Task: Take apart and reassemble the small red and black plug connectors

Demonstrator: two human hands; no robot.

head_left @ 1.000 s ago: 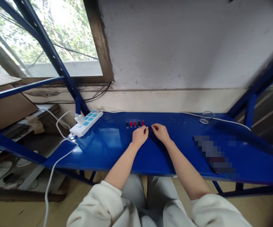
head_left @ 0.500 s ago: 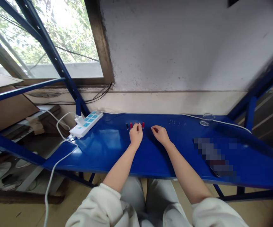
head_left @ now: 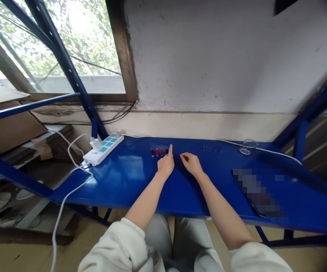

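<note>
A short row of small upright cylinders stands on the blue table point(head_left: 135, 192): a black cylinder point(head_left: 152, 152) at the left end, a red cylinder point(head_left: 157, 152), another red one, then a black cylinder point(head_left: 167, 150) and a red one largely hidden by my finger. My left hand point(head_left: 166, 163) is at the row's right end, index finger stretched forward, other fingers curled, nothing seen in it. Just right of it, my right hand point(head_left: 192, 162) is closed in a pinch low over the table. Whatever its fingertips hold is too small or hidden to name.
Several tiny clear pieces point(head_left: 206, 148) lie farther back to the right. A clear glass point(head_left: 245, 150) is near the back edge, beside a white cable. A dark, blurred-out flat object point(head_left: 256, 194) lies at right. At left is a white power strip point(head_left: 102, 150) with a plug and cables.
My left hand has gone from a pinch among the cylinders to a stretched index finger, slightly farther right, uncovering the middle of the row. My right hand stays pinched in nearly the same place.
</note>
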